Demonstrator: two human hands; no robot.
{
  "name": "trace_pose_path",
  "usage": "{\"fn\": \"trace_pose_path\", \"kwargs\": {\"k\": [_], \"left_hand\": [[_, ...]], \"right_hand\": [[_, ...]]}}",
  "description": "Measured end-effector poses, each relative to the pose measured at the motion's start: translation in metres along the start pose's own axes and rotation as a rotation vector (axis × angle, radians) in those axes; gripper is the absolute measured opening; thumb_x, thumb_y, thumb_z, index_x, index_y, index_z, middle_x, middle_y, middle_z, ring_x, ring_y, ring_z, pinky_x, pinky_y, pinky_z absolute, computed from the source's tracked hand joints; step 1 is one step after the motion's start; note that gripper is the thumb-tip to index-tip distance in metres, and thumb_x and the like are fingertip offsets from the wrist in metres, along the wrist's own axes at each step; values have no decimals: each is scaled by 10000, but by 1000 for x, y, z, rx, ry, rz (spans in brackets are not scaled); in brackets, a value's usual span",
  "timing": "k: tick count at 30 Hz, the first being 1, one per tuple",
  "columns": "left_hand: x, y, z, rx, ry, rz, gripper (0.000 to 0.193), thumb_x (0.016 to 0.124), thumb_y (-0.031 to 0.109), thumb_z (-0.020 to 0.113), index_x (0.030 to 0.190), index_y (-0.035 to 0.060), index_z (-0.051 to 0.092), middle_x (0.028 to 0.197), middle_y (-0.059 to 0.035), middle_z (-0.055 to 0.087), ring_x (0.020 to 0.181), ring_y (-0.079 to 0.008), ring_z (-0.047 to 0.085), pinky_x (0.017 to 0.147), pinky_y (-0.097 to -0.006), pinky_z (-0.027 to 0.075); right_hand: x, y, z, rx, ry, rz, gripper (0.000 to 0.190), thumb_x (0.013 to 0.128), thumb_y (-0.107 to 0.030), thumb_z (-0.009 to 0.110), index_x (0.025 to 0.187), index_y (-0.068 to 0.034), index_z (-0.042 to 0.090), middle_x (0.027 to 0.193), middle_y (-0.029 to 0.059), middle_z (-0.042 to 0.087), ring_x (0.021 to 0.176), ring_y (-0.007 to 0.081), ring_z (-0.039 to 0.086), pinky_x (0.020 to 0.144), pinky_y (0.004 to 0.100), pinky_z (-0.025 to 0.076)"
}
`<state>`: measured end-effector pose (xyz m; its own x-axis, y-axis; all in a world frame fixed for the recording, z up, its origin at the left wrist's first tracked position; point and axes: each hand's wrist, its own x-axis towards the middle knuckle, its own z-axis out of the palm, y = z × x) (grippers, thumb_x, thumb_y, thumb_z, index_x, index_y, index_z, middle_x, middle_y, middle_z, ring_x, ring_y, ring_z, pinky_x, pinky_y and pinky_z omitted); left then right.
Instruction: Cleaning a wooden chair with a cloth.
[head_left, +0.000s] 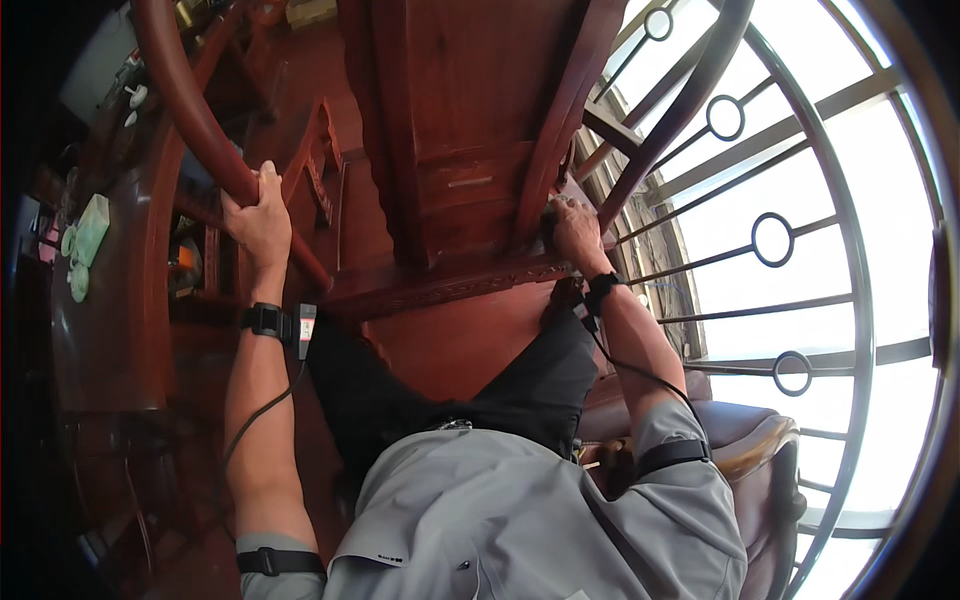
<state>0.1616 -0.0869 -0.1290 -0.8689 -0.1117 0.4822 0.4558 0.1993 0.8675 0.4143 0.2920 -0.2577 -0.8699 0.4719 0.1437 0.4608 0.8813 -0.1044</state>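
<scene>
A dark red wooden chair with a curved rail and a flat back panel stands before me, above my knees in the view. My left hand is closed round the chair's curved left rail. At the lower right corner of the back panel, my right hand is bent over the wood, with part of a pale cloth-like item showing at its fingertips. Most of that item is hidden under the hand, so its kind is unclear. The carved edge of the seat runs below both hands.
On the left stands a polished wooden table bearing a pale green carved ornament. A metal window grille with rings curves along the right. Behind my right elbow is a brown leather armchair. Cables run along both my arms.
</scene>
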Motion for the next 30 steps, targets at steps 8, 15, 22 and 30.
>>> {"fn": "trace_pose_path", "kwargs": {"k": [8,15,22,30], "left_hand": [[0,4,-2,6,16,-20,252,927,179,699,999,-34,587,898,-93,696,836,-172,694,776,-313,540],[3,-13,-3,138,82,19,273,868,292,759,885,38,659,815,-65,687,745,-194,670,688,-352,516],[3,-11,2,63,75,25,294,864,318,761,898,42,665,815,-64,694,728,-211,670,692,-360,516],[1,-12,-4,168,38,31,236,918,175,725,978,-21,608,870,-62,672,798,-152,679,742,-303,535]], "right_hand": [[-28,-24,-9,181,-22,-51,190,859,-140,546,974,-96,692,1069,194,642,1009,405,601,849,483,522],[-64,-50,-19,150,-16,3,214,792,-153,670,998,-94,669,1032,188,595,984,396,597,799,474,528],[-93,-144,-8,246,-57,-49,469,763,-91,658,1224,-120,574,1146,201,516,1074,389,554,848,467,543],[-69,-133,-34,28,-212,-186,311,828,-124,620,1138,-118,640,1119,184,539,1052,352,577,816,432,568]]}}
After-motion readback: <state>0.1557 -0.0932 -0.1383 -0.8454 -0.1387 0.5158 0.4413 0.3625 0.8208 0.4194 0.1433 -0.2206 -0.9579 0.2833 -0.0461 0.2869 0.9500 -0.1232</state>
